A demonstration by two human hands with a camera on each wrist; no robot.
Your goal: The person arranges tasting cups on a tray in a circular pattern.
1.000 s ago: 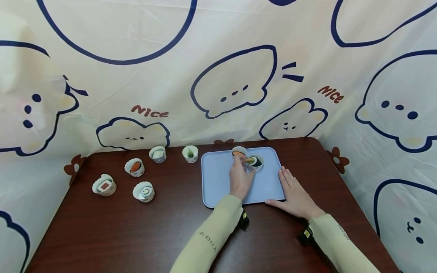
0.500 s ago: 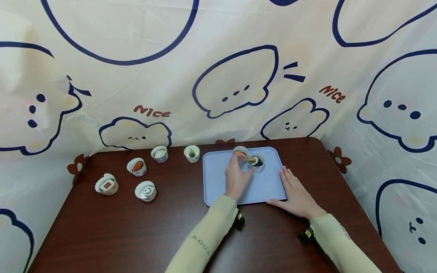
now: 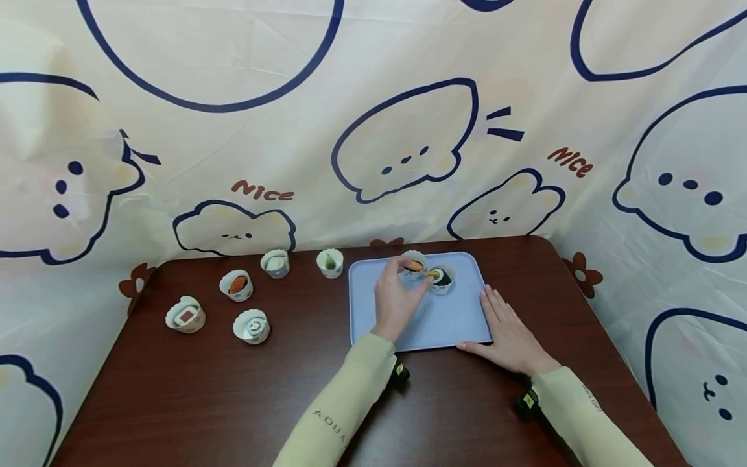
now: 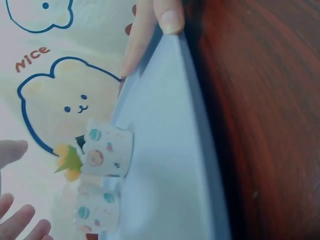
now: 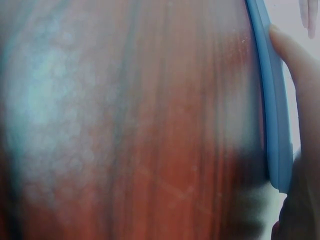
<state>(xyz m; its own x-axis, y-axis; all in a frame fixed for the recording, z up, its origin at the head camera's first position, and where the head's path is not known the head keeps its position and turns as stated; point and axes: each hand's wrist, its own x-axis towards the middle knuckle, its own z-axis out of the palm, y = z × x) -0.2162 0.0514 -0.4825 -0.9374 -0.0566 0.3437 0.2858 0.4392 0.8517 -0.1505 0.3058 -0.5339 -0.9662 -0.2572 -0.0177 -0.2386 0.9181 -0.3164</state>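
On the light blue tray (image 3: 363, 288) stand two printed paper cups side by side. The rear cup (image 3: 413, 268) carries an orange-topped sushi-like piece; the other cup (image 3: 441, 283) holds a dark and white roll with a yellow and green bit sticking out. My left hand (image 3: 394, 303) hovers over the tray, thumb and fingers spread around the rear cup's near side. In the left wrist view its fingers (image 4: 19, 222) show a gap from both cups. My right hand (image 3: 515, 338) lies flat at the tray's right edge, its thumb along the front corner.
Left of the tray, several similar cups stand on the dark wooden table (image 3: 233, 402): a cup with a green piece (image 3: 331, 263), one with a white piece (image 3: 275, 264), one with orange (image 3: 236, 285), plus two nearer cups. A patterned cloth (image 3: 385, 130) hangs behind the table.
My left hand has spread its fingers and drawn back leftward from the rear cup, uncovering more of its orange piece. My right hand stays at the tray's edge.
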